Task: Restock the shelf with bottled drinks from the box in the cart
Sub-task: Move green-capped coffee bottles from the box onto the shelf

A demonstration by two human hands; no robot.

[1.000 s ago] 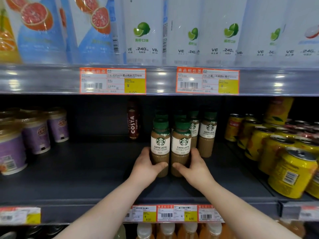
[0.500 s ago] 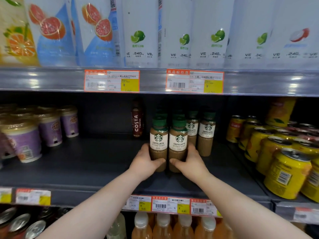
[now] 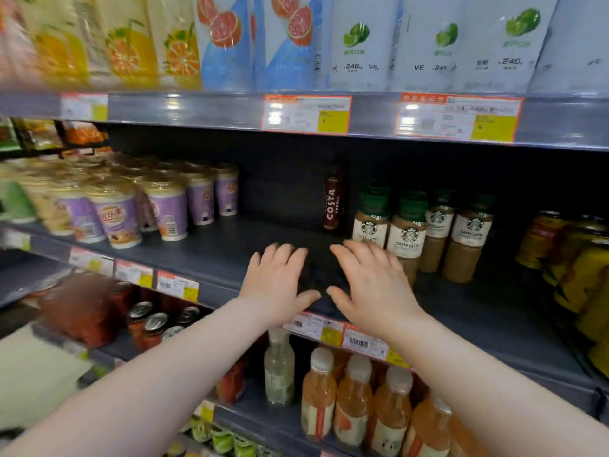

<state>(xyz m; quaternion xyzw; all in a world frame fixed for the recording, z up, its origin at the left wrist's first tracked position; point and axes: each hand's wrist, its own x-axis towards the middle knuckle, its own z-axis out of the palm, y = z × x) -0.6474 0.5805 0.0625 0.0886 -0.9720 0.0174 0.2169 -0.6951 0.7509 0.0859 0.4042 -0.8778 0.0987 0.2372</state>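
hands: my left hand [image 3: 276, 285] and right hand [image 3: 372, 285] hover spread, empty, over the shelf [image 3: 230, 258] front edge | done: latte bottles [image 3: 407, 239] stand upright mid-shelf, behind my right hand | todo: bare shelf beside them, I judge more needed; box, cart unseen

— What stands on the dark grey metal shelf board [image 3: 263, 239]?
— Counting from its bare middle: at nine o'clock, a crowd of purple-labelled paper cups with gold foil lids [image 3: 115, 216], several rows deep.
— And toward the back?
— At one o'clock, a slim dark brown Costa coffee bottle [image 3: 333, 202], upright and alone. At three o'clock, tan caffe latte bottles with green caps [image 3: 407, 232], upright, side by side in rows. Further along three o'clock, yellow metal cans [image 3: 580, 275], packed together and blurred.
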